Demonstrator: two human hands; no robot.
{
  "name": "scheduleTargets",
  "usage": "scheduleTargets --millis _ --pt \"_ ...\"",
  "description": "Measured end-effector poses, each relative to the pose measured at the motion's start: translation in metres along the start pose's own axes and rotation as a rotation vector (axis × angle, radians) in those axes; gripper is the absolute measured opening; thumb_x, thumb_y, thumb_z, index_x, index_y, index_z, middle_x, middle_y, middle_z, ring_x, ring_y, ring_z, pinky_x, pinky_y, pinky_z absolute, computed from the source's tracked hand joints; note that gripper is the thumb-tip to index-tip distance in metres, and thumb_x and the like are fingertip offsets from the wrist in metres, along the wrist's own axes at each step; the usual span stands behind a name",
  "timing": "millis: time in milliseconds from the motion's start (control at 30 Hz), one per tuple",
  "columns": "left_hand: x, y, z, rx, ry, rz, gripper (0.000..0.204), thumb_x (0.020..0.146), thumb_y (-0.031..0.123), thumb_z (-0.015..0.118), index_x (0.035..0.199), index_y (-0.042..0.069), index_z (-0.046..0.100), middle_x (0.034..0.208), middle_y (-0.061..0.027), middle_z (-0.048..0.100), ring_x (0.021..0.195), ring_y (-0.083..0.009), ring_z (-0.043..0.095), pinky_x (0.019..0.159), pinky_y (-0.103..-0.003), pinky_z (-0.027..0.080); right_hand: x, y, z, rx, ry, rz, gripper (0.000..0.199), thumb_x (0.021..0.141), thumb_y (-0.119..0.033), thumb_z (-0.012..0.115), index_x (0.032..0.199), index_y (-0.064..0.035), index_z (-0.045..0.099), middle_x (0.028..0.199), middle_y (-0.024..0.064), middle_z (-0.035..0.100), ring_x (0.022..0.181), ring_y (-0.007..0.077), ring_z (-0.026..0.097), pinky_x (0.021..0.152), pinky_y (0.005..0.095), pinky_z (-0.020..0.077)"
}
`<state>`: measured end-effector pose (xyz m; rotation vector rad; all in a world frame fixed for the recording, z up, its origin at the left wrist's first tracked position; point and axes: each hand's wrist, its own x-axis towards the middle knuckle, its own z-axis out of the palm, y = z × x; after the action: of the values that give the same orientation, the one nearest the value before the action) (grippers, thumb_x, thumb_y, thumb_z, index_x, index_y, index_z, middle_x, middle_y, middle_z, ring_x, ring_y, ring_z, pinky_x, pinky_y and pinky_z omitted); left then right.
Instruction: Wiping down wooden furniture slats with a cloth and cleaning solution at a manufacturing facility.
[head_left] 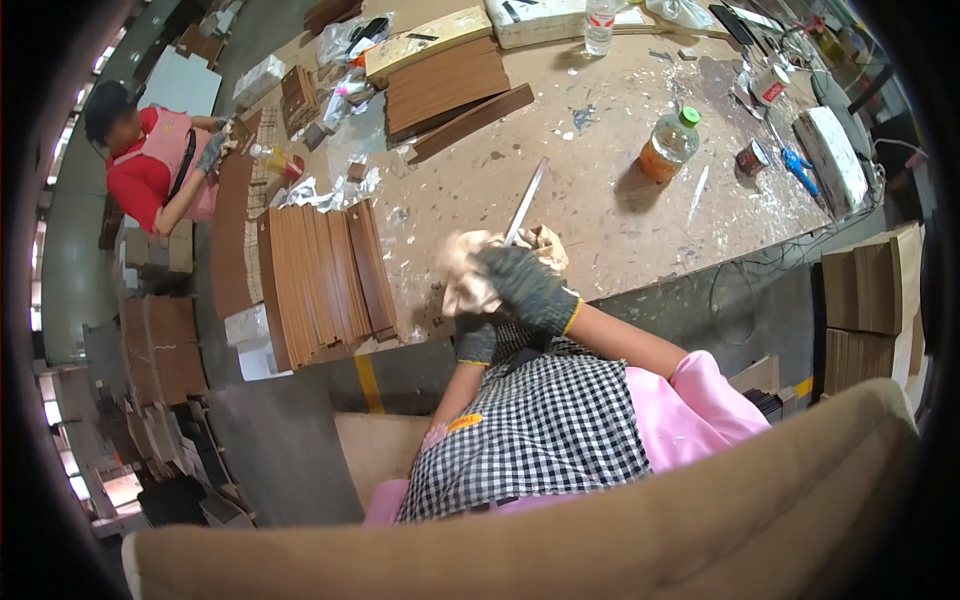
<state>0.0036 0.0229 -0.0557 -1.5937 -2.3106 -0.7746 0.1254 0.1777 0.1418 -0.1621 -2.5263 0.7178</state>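
**Gloved hands work a cloth along a thin strip at the bench's near edge**

The bench (640, 215), a wide glue-spattered board, fills the upper half of the view. On its left part, reaching the near edge, lies a row of brown wooden slats (325, 280) packed side by side. Toward the far edge rest darker brown boards (445, 88). A co-worker (150, 165) in red stands at the far left corner. Right of centre stands an orange-filled bottle (668, 146) with a green cap.

At the near edge, the right hand (525, 285), in a dark glove, is closed around a pale cloth (470, 270) and the lower end of a thin pale strip (527, 200) angled away across the bench. The left hand (475, 340), also gloved, sits just below, partly hidden; its grip cannot be told.
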Motion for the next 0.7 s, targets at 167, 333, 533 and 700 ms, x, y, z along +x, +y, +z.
scheduleTargets --millis 167,333,533,700 --pt "0.064 0.065 -0.085 -0.371 -0.201 -0.421 0.034 0.091 0.007 0.064 0.124 0.000 0.065 0.126 -0.0167 0.064 0.117 -0.0299 0.060 0.103 -0.037 0.047 0.007 0.103 0.010 0.016 -0.006 0.328 0.043 0.087 -0.024 0.056 0.129 -0.0157 0.062 0.128 0.0152 0.060 0.121 0.0319 0.057 0.112 0.0424 0.0361" --pt "0.075 0.040 -0.080 -0.505 -0.161 -0.365 0.036 0.089 0.002 0.064 0.125 0.002 0.064 0.125 -0.0179 0.065 0.115 -0.0328 0.062 0.100 -0.038 0.049 0.017 0.259 -0.033 -0.061 0.093 0.425 0.037 0.087 -0.016 0.054 0.123 -0.0103 0.061 0.105 0.0249 0.066 0.100 0.0433 0.063 0.090 0.0482 0.0506" --pt "0.095 0.053 -0.108 -2.049 0.259 -1.516 0.047 0.099 0.008 0.052 0.145 0.004 0.042 0.143 -0.0247 0.046 0.131 -0.0385 0.047 0.114 -0.052 0.040 0.062 0.201 -0.045 0.126 0.283 0.674 0.032 0.090 -0.026 0.058 0.116 -0.0095 0.064 0.103 0.0264 0.066 0.096 0.0438 0.064 0.084 0.0460 0.0521" --pt "0.069 0.034 -0.066 -2.112 0.198 -1.415 0.050 0.107 0.036 0.036 0.144 0.005 0.043 0.147 -0.0184 0.047 0.135 -0.0302 0.044 0.117 -0.045 0.034 -0.004 0.108 0.069 -0.475 -0.148 0.378 0.092 0.087 -0.059 0.053 0.154 -0.0002 0.030 0.159 0.0315 0.021 0.152 0.0466 0.007 0.122 0.0566 0.0093"
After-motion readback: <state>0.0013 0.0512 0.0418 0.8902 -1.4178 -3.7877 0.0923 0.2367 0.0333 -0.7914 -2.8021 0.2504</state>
